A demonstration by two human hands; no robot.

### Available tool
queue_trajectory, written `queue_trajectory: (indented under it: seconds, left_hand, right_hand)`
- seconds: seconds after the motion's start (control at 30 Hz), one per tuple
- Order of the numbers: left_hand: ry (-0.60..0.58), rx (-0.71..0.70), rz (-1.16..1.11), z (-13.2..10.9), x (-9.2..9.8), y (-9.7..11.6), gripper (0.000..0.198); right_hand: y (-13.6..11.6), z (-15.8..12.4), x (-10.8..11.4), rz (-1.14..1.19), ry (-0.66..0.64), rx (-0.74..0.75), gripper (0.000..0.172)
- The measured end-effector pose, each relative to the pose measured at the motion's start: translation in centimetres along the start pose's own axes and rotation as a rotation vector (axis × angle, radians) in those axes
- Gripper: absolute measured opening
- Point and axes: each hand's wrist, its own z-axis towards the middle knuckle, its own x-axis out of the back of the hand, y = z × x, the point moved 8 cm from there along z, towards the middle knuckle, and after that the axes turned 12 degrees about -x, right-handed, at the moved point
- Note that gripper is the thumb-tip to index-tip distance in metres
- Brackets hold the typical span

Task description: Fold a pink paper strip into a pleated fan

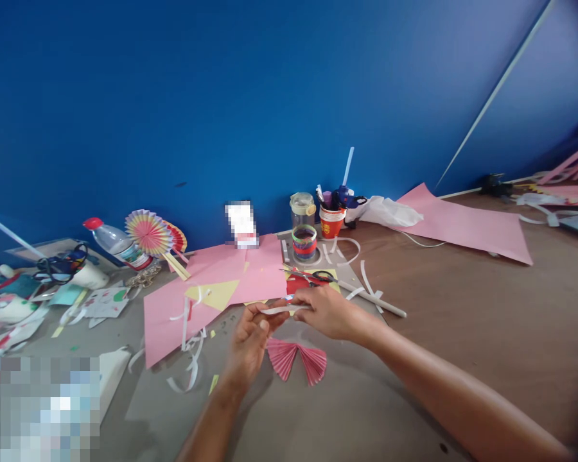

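A narrow white strip (282,309), perhaps paper or tape, runs between my two hands above the table. My left hand (250,340) pinches its left end, with the thumb pointing up. My right hand (327,313) comes in from the right and holds the other end with its fingertips. Just below them, a pink pleated paper fan (298,361) lies partly spread in two wings. Beyond my right hand, scissors (318,277) with dark handles rest on red and yellow paper. A white rod (378,300) lies to the right of the scissors.
Pink sheets (264,276) cover the table's middle, with white strip scraps (192,369) at left. Behind stand a clear jar (303,221) and a red cup (332,221) of tools. A plastic bottle (118,244) leans beside a finished round fan (149,232). More pink paper (472,224) lies right.
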Motion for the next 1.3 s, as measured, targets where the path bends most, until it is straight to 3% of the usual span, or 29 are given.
queue_trajectory:
  seconds: [0.33,0.63,0.97,1.3]
  left_hand:
    - [0.118,0.006,0.029,0.3,1.0,0.7,0.029]
    - [0.14,-0.008,0.098,0.1,1.2,0.8,0.024]
    - [0.196,-0.228,0.455,-0.1,2.7,1.9,0.016]
    - [0.13,-0.492,0.704,-1.3,0.3,4.1,0.005]
  right_hand:
    - [-2.0,-1.1,0.4,-0.135,0.037,0.181,0.025]
    - [-1.4,-0.5,0.5,-0.062,0.143,0.136,0.015]
    - [-1.1,-0.4,0.9,-0.04,0.318,0.178,0.01]
    - [-0.7,-0.2,1.2,0.285,0.361,0.124,0.012]
